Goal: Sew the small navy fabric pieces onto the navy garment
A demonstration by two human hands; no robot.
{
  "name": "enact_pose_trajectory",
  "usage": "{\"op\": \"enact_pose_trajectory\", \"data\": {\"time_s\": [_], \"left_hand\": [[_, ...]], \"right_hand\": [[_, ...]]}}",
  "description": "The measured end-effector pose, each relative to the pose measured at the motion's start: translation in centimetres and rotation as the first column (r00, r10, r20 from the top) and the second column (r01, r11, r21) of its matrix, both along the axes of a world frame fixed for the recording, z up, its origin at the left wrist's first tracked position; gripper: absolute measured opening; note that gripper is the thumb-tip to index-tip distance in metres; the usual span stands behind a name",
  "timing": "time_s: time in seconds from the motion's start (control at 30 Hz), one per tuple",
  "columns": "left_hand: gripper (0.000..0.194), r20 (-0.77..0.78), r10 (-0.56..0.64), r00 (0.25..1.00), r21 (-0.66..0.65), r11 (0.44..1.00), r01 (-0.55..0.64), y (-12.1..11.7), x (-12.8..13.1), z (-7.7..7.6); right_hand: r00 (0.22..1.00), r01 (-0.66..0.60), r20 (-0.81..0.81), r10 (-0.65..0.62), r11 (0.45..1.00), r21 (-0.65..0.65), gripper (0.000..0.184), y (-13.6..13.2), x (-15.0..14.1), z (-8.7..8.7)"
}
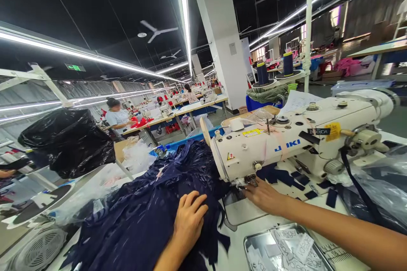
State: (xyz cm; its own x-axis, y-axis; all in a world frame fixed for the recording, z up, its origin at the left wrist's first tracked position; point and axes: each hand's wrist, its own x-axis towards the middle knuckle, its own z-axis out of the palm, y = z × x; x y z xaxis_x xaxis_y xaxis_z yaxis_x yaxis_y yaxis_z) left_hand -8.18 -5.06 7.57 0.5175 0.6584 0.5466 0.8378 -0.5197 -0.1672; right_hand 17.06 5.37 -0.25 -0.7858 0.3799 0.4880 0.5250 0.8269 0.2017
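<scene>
Left hand [190, 216] lies palm down on the big heap of navy fabric [136, 211], fingers bent and a little spread, not clamped on anything visible. Right hand [265, 197] is well apart from it, reaching in from the right, fingers by the needle area under the left end of the white sewing machine [260, 148]; fingertips partly hidden, can't tell whether they grip anything. Navy heap fills the near left and centre of the white table [235, 243], running up to the machine's left end.

Near right, below the right forearm: metal tray [270, 229] with white printed labels [288, 245]. Navy scraps [282, 178] lie scattered behind the right hand, beside the machine; clear plastic [384, 190] at far right of the table. Two dark thread cones [288, 64] stand on a rack beyond the machine. Black plastic bag [73, 139] on the left. Farther off, left of centre, a co-worker [116, 115] sits at another table with red fabric [139, 122]. White pillar [219, 34] behind.
</scene>
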Motion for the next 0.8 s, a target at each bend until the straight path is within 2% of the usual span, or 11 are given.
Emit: {"op": "enact_pose_trajectory", "data": {"time_s": [0.07,0.17,0.23,0.3,0.33,0.4,0.5,0.63,0.73,0.8], "left_hand": [[0.029,-0.042,-0.051,0.998,-0.036,0.998,0.050,0.5,1.1,0.0],[0.022,0.001,-0.068,0.998,-0.222,0.973,0.066,1.9,3.6,-0.3],[0.028,0.114,-0.044,0.992,-0.423,0.902,0.089,3.1,5.5,-1.0],[0.033,0.242,-0.007,0.970,-0.608,0.778,0.158,4.2,7.1,-2.3],[0.034,0.296,0.020,0.955,-0.659,0.728,0.189,4.7,7.7,-3.0],[0.031,0.386,0.067,0.920,-0.685,0.689,0.238,5.7,8.5,-4.4],[0.029,0.497,0.092,0.863,-0.636,0.716,0.289,6.6,8.5,-5.8],[0.032,0.569,0.102,0.816,-0.539,0.795,0.277,6.4,8.5,-6.2],[0.026,0.532,0.102,0.841,-0.448,0.876,0.178,5.7,9.0,-6.3],[0.019,0.410,0.100,0.907,-0.371,0.926,0.066,5.4,9.3,-6.5]], "right_hand": [[1.000,0.004,0.006,-0.004,0.999,-0.047,0.023,-0.6,0.8,0.4],[0.995,0.085,-0.034,-0.092,0.983,-0.162,0.015,-0.3,3.1,1.1],[0.978,0.185,-0.054,-0.203,0.954,-0.235,0.014,0.2,5.3,1.7],[0.952,0.269,-0.064,-0.300,0.918,-0.292,0.014,0.6,7.5,2.3],[0.940,0.300,-0.062,-0.334,0.901,-0.312,0.015,0.7,8.5,2.6],[0.929,0.336,-0.037,-0.369,0.879,-0.337,0.014,0.3,10.1,3.1],[0.932,0.347,0.021,-0.362,0.874,-0.339,0.012,-0.9,11.0,3.0],[0.928,0.372,0.109,-0.356,0.875,-0.309,0.007,-2.5,10.1,2.0],[0.925,0.380,0.139,-0.354,0.869,-0.317,0.003,-2.8,8.3,1.1],[0.939,0.342,0.112,-0.324,0.867,-0.362,0.004,-2.5,6.9,0.7]]}}
